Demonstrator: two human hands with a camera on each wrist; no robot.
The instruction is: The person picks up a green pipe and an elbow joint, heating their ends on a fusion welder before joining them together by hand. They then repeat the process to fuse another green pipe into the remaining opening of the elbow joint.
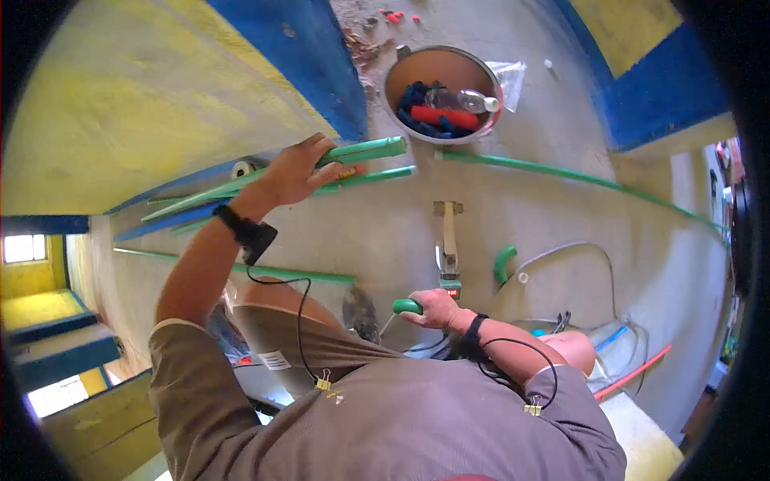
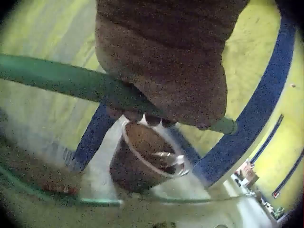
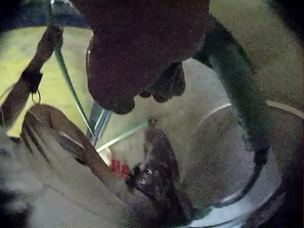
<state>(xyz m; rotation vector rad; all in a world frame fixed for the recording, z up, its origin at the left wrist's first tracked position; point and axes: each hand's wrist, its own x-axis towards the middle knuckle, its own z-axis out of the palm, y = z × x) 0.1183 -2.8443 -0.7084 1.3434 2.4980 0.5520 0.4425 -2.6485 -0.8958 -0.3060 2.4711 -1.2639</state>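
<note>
Green plastic pipe sits in the left hand, fingers curled round it near its end, which appears near a bucket holding a clear bottle. The right hand's fingers wrap the green handle of a pipe-welding tool pointing forward; a curved green fitting lies to its right on the floor.

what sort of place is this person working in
Probably a room where pipework is being done. The left hand grips a green pipe, more green pipes lie on the floor, and the right hand holds a green tool handle.
</note>
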